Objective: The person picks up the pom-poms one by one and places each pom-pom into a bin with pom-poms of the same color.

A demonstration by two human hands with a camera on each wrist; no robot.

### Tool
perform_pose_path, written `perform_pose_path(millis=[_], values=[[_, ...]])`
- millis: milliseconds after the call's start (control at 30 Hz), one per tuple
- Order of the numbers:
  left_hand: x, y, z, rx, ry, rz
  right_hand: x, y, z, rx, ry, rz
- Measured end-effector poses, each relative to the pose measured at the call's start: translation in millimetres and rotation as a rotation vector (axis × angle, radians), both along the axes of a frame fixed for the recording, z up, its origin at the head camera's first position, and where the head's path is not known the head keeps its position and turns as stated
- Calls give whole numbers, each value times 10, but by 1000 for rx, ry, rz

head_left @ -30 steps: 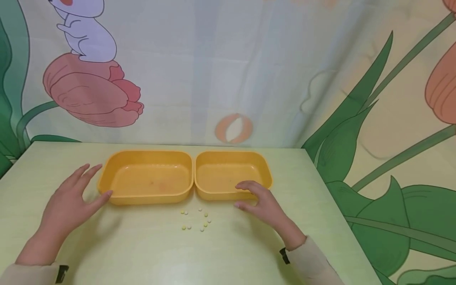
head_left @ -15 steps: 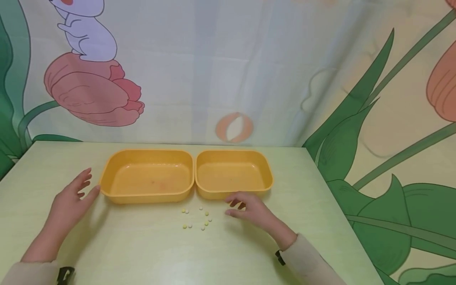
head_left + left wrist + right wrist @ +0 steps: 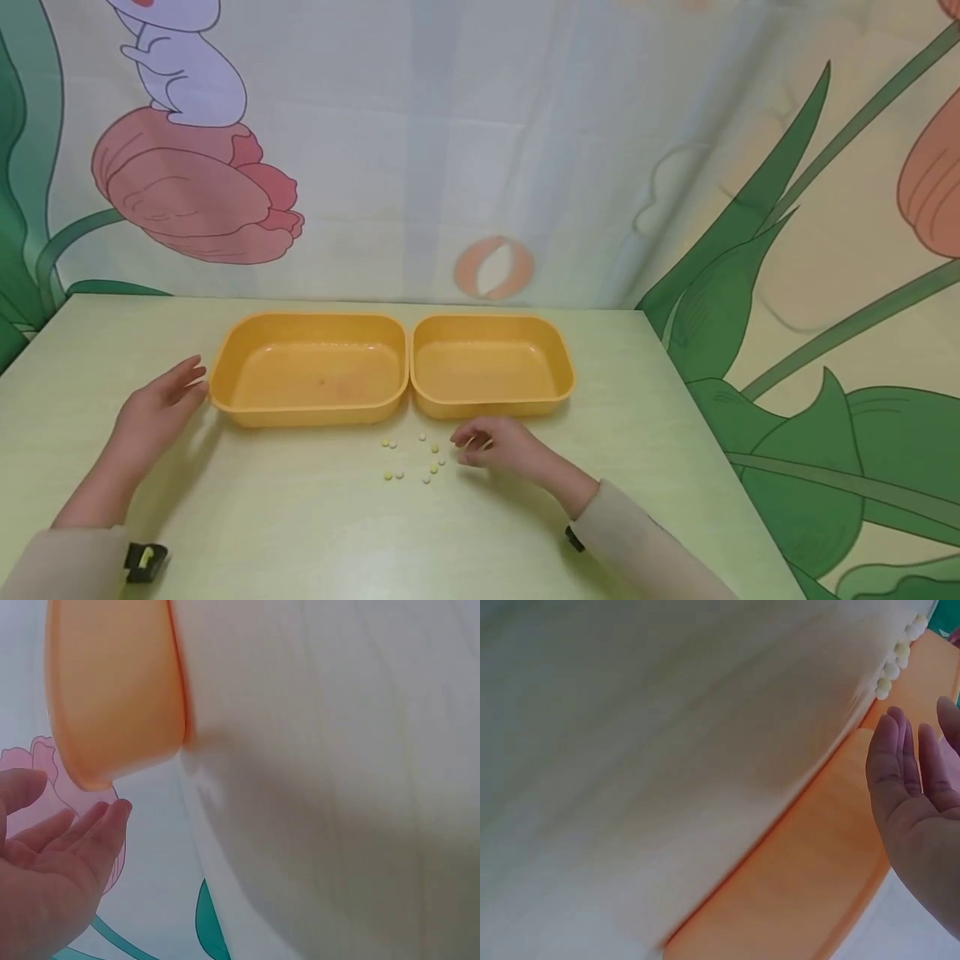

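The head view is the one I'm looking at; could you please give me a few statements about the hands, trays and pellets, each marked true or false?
1. The right hand is nearer the pellets than the left hand is. True.
2. The left tray is wider than the right tray. True.
3. The pellets lie inside the right tray. False: they lie on the table, on the near side of the trays.
4. The left hand holds a pellet. False: it holds nothing and is beside the left tray.
5. The pellets are all one colour. False: some are yellow, others whitish.
6. The two trays stand side by side. True.
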State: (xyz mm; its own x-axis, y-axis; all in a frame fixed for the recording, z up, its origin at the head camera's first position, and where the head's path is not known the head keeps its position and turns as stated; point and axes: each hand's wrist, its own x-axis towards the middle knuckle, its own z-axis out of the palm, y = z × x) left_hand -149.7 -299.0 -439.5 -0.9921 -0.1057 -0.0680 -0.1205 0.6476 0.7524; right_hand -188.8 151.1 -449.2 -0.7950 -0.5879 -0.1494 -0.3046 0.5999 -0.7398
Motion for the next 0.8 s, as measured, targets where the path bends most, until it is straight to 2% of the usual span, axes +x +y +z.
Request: perform_pose_path(millis=[133, 333, 633, 800], values=[[-19, 4, 0, 43, -19, 7, -11, -68, -29, 24, -22, -5], [-43, -6, -16, 38, -29, 12, -14, -160, -72, 42, -16, 21], [-78, 7, -20, 92, -79, 16, -44, -224, -122, 74, -40, -9], [-98, 27, -22, 129, -104, 22, -64, -252, -145, 106, -11, 5]])
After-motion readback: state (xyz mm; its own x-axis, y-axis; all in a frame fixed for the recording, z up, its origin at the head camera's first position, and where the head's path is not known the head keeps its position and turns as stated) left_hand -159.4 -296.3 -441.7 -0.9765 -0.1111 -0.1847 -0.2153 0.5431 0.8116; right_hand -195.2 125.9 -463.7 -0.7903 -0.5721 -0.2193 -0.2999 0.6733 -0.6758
